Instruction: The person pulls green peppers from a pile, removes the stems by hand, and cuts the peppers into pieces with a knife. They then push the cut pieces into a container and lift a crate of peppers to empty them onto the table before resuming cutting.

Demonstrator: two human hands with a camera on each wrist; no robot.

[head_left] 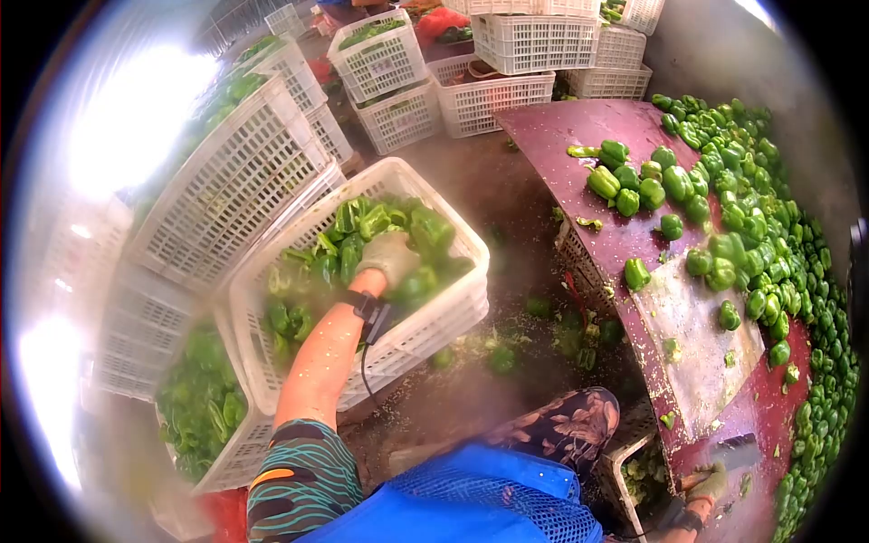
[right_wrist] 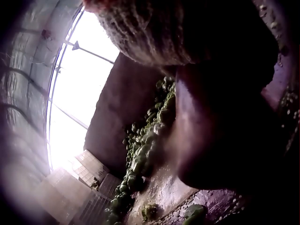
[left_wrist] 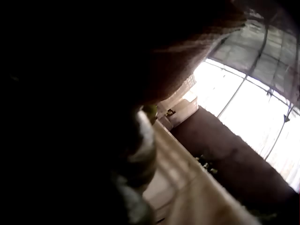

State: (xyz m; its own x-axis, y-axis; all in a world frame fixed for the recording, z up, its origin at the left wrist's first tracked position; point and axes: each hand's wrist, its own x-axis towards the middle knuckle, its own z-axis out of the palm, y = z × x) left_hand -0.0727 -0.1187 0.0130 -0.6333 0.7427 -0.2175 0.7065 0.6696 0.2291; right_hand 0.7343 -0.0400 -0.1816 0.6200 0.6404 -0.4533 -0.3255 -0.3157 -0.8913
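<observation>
a dark red tabletop (head_left: 561,136) runs down the right side of the head view, its near edge curved. a whitish sheet (head_left: 697,380) lies across its middle. green peppers (head_left: 676,184) lie on the tabletop, scattered singly toward the near edge and heaped densely along the far right. pale seeds and small green scraps speckle the surface. the brown floor (head_left: 501,172) carries white crates (head_left: 398,122), several stacked. more green peppers, blurred, lie on the floor beside the table, among pale crumbs of debris.
</observation>
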